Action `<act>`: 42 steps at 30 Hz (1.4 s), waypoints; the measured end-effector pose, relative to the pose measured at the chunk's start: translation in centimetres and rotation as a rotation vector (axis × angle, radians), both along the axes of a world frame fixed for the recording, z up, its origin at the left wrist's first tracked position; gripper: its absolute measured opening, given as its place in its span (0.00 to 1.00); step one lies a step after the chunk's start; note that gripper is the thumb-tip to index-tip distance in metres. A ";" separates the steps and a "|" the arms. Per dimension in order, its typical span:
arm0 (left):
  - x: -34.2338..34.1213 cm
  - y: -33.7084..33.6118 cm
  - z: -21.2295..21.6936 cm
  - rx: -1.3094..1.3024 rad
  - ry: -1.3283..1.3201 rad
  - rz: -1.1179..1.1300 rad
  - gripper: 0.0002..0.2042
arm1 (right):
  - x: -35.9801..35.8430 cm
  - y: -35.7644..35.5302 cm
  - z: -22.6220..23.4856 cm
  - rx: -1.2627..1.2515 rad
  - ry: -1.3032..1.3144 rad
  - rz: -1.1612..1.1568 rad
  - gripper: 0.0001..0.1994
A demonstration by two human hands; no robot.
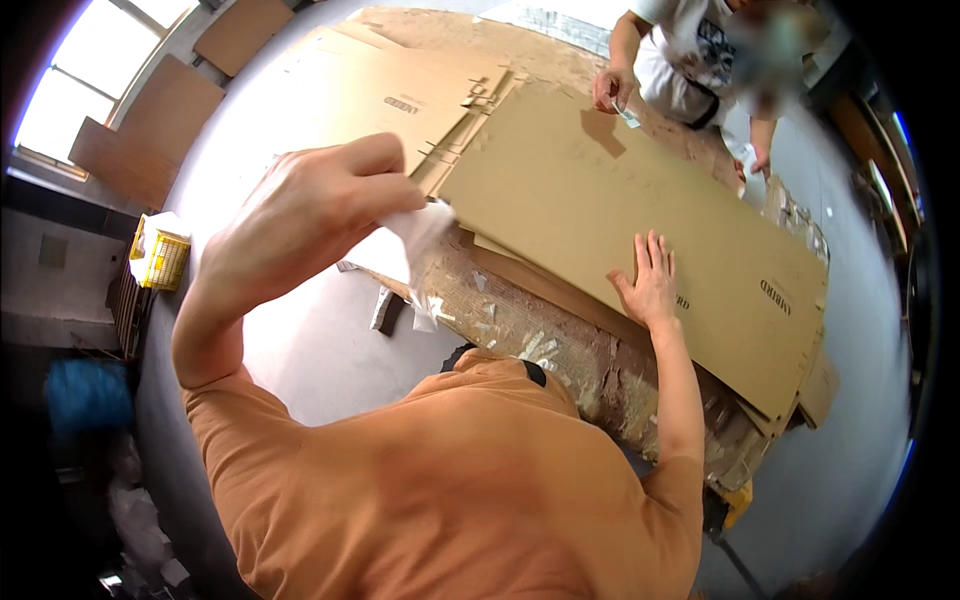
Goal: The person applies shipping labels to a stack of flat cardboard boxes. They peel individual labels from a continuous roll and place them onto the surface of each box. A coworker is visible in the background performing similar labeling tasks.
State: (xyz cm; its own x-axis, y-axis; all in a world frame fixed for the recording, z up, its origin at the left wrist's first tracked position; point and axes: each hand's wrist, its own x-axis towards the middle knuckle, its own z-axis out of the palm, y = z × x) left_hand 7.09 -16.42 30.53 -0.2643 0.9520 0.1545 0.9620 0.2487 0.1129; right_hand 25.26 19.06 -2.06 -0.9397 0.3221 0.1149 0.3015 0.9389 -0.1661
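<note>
My left hand (325,200) is raised at the left, its fingers pinching a thin white scrap (410,240) that hangs down, slightly blurred; whether it is paper or plastic film I cannot tell. Palm down, my right hand (651,290) rests with fingers spread on a large flat brown cardboard sheet (560,190), near its close edge. That sheet tops a pile of similar ones and bears dark print on its right part. Left of it lies another pile of flat cardboard (400,90) with slotted edges.
The worn wooden table (510,310) carries white scraps along its near edge. Across it, a co-worker's hand (614,90) holds a small pale strip (628,117). A yellow basket (160,255) stands at the left. Brown boards (160,125) lean by the window.
</note>
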 end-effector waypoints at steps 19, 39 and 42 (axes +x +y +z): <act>-7.5 7.0 -15.8 0.555 -0.511 -0.145 0.15 | -10.2 -15.0 14.4 -1.528 0.529 0.090 0.12; -9.7 9.2 -28.5 -0.011 -0.667 0.268 0.06 | -14.1 -8.1 8.6 -1.160 0.565 -0.301 0.04; -9.1 8.6 -30.2 0.001 -0.647 0.257 0.05 | -15.9 -5.6 7.2 -1.349 0.527 -0.412 0.04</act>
State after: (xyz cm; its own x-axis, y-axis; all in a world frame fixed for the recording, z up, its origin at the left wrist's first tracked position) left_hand -2.01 -7.82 0.30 -0.5204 0.8469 -0.1092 0.6119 0.4590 0.6441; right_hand 9.36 13.42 5.12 -0.7064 0.6824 -0.1880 0.1307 -0.1352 -0.9822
